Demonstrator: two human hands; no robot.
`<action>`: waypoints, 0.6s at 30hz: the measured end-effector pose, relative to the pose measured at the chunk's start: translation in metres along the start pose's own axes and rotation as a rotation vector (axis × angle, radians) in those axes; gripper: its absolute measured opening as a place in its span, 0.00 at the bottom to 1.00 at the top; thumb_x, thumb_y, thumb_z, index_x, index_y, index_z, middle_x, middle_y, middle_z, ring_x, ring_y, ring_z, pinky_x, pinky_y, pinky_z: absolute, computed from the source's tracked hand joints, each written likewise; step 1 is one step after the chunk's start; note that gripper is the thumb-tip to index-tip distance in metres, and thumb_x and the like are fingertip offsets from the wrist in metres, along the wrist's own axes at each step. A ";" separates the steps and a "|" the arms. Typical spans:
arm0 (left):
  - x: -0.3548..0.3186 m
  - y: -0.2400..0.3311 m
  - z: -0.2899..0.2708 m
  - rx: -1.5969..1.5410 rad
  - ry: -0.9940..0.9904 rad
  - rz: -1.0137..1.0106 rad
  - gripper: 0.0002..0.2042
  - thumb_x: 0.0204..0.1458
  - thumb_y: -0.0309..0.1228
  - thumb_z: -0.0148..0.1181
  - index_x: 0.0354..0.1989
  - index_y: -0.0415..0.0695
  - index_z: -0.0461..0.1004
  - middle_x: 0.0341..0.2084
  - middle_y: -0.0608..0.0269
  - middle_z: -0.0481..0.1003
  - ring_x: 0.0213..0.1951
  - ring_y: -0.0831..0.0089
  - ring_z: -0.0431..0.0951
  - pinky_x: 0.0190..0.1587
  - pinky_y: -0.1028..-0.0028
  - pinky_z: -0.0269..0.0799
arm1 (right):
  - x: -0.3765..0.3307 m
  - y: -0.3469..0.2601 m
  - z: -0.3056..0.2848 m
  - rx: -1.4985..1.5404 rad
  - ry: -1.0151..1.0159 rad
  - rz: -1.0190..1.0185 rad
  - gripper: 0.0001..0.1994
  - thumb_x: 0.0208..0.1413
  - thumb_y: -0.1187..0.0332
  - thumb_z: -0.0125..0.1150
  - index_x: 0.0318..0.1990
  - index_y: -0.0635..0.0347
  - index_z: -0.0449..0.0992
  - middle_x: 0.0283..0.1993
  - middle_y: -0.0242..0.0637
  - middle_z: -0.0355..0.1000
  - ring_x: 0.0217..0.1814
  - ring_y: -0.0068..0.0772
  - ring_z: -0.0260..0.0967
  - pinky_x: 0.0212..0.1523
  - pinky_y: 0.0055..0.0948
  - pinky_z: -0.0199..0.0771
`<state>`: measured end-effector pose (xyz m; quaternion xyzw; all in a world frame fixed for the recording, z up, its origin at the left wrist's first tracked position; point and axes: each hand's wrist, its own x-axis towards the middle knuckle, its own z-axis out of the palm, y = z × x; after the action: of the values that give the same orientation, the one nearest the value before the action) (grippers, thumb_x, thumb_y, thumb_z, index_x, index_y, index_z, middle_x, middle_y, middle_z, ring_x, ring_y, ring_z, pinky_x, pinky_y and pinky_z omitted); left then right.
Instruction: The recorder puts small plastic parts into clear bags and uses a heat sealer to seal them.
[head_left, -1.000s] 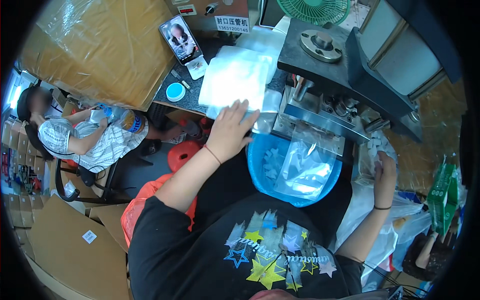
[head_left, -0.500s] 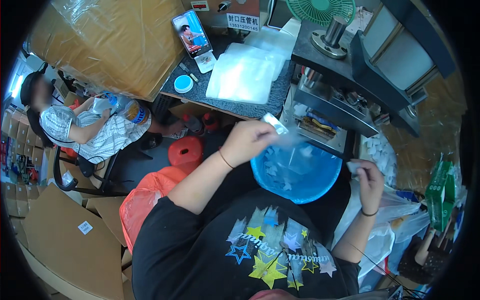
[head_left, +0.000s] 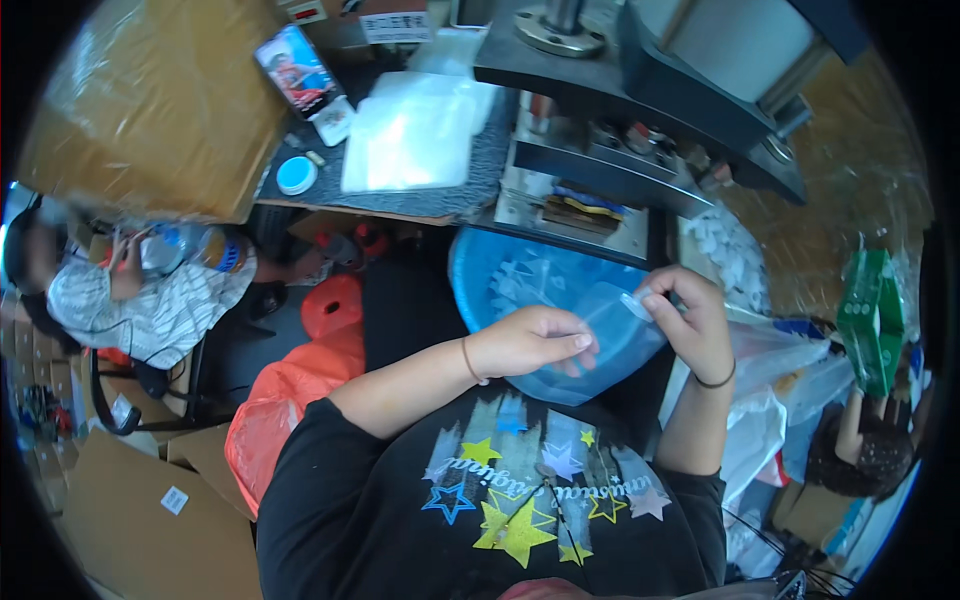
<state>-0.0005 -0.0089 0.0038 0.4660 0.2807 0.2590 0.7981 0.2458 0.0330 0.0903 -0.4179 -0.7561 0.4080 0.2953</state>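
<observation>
A clear plastic bag (head_left: 607, 305) hangs over the blue basin (head_left: 470, 290), its whitish corner pinched between the thumb and fingers of my right hand (head_left: 692, 318). My left hand (head_left: 535, 338) is beside the bag's other side, above the basin's near part, with thumb and fingers apart. The left fingertips are slightly blurred, and whether they touch the bag is unclear. Small clear plastic scraps (head_left: 525, 275) lie inside the basin. Beyond it is the press machine (head_left: 610, 165), with a metal plate under its dark upper block.
A stack of clear bags (head_left: 410, 135) lies on the grey-covered table beside a lit phone (head_left: 297, 70) and a blue-lidded round tub (head_left: 296, 175). At left sits another person (head_left: 130, 290). White pieces (head_left: 725, 260) are heaped at right, near a green box (head_left: 868, 320).
My left hand has moved back from the machine's front toward me, over the basin. My right hand has come in to the left and now holds the bag. The whole view has shifted.
</observation>
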 end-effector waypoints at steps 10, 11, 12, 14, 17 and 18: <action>0.020 0.015 -0.041 -0.192 0.192 -0.105 0.14 0.61 0.31 0.60 0.52 0.38 0.75 0.43 0.58 0.80 0.42 0.68 0.83 0.43 0.72 0.79 | 0.022 0.091 -0.048 -0.971 0.338 0.292 0.19 0.55 0.68 0.65 0.54 0.53 0.71 0.52 0.49 0.68 0.48 0.58 0.72 0.44 0.48 0.75; 0.024 0.019 -0.049 -0.218 0.217 -0.082 0.14 0.60 0.30 0.60 0.52 0.38 0.75 0.42 0.57 0.80 0.41 0.68 0.83 0.42 0.72 0.79 | 0.025 0.091 -0.045 -0.967 0.337 0.288 0.19 0.55 0.68 0.65 0.54 0.53 0.71 0.52 0.49 0.68 0.48 0.58 0.72 0.44 0.48 0.75; 0.028 0.023 -0.054 -0.245 0.246 -0.053 0.13 0.60 0.29 0.60 0.51 0.37 0.75 0.42 0.57 0.80 0.39 0.69 0.83 0.42 0.72 0.79 | 0.027 0.090 -0.042 -0.951 0.333 0.326 0.19 0.54 0.68 0.65 0.53 0.54 0.71 0.52 0.49 0.67 0.48 0.59 0.72 0.45 0.48 0.75; 0.030 0.029 -0.057 -0.234 0.290 -0.036 0.12 0.60 0.27 0.59 0.50 0.36 0.75 0.41 0.56 0.80 0.37 0.69 0.82 0.41 0.70 0.79 | 0.029 0.095 -0.036 -0.929 0.324 0.347 0.18 0.53 0.68 0.66 0.52 0.55 0.71 0.51 0.50 0.67 0.49 0.60 0.71 0.45 0.48 0.75; 0.035 0.019 -0.065 -0.338 0.153 0.084 0.11 0.60 0.26 0.59 0.48 0.34 0.76 0.40 0.54 0.79 0.38 0.68 0.81 0.44 0.71 0.78 | 0.018 0.130 -0.042 -0.962 0.497 0.130 0.18 0.51 0.69 0.67 0.49 0.59 0.71 0.50 0.52 0.67 0.47 0.61 0.71 0.44 0.48 0.76; 0.034 0.013 -0.062 -0.444 0.171 0.060 0.12 0.59 0.27 0.62 0.48 0.36 0.72 0.39 0.57 0.76 0.39 0.72 0.79 0.44 0.71 0.78 | 0.013 0.139 -0.043 -0.986 0.515 0.063 0.17 0.51 0.70 0.66 0.48 0.61 0.71 0.50 0.53 0.67 0.48 0.61 0.70 0.45 0.48 0.75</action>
<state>-0.0208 0.0571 -0.0168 0.2638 0.2695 0.3766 0.8462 0.3281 0.1042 -0.0073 -0.6152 -0.7480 -0.1010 0.2276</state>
